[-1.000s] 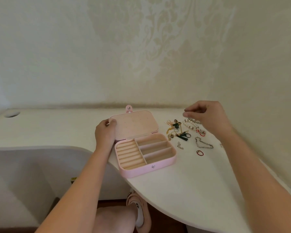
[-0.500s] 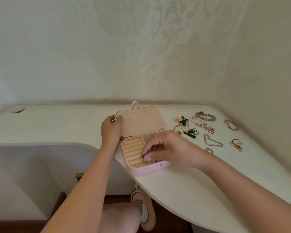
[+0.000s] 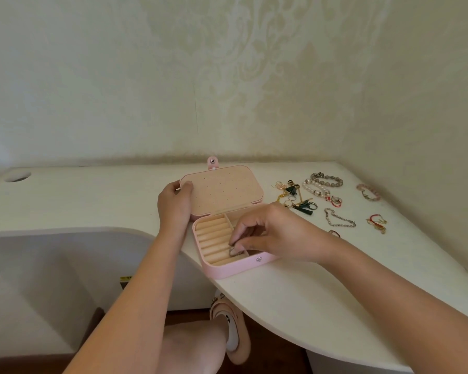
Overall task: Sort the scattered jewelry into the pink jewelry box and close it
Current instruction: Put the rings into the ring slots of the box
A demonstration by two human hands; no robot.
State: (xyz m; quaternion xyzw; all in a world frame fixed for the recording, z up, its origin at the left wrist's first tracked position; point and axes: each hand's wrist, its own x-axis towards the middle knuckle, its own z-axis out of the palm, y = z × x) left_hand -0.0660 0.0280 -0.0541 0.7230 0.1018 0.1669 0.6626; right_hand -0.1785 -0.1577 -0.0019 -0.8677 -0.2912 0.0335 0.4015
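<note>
Silver-coloured ring (image 3: 234, 251), pinched between thumb and forefinger of the right hand (image 3: 276, 233), sits at the ribbed ring rolls near the front of the box (image 3: 227, 269); the other fingers are loosely curled. Left hand (image 3: 173, 206) curls round the left edge of the opened lid (image 3: 222, 190), steadying it. The pink box stands at the near edge of the white table (image 3: 295, 298).

Sorting appears barely begun. No other piece shows in the compartments, though the right hand hides some. To the right lie tasselled earrings (image 3: 301, 205), pearl bracelet (image 3: 316, 188), grey bead bracelet (image 3: 326, 179), chain (image 3: 338, 221), pink bead bracelet (image 3: 368, 191) and red cord piece (image 3: 377, 222). Closing is not yet done.
</note>
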